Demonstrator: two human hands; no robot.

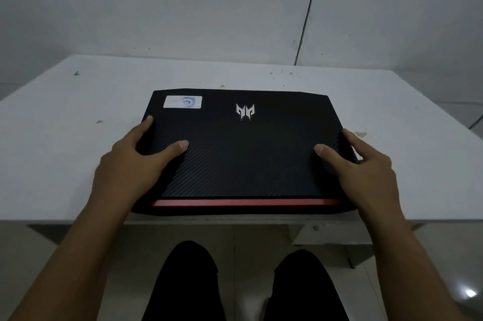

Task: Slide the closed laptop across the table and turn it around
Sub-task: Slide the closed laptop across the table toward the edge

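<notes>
A closed black laptop (245, 158) lies flat on the white table (65, 143), close to the near edge. Its lid carries a silver logo and a white sticker at the far left corner, and a red strip runs along the near side. My left hand (130, 166) grips the laptop's left edge, thumb resting on the lid and fingers wrapped over the side. My right hand (366, 166) holds the right edge the same way, thumb on top.
A grey wall stands right behind the table's far edge, with a dark vertical seam (308, 12). The tabletop has small stains and specks. My legs in dark trousers (188, 284) show below the table's near edge, above a tiled floor.
</notes>
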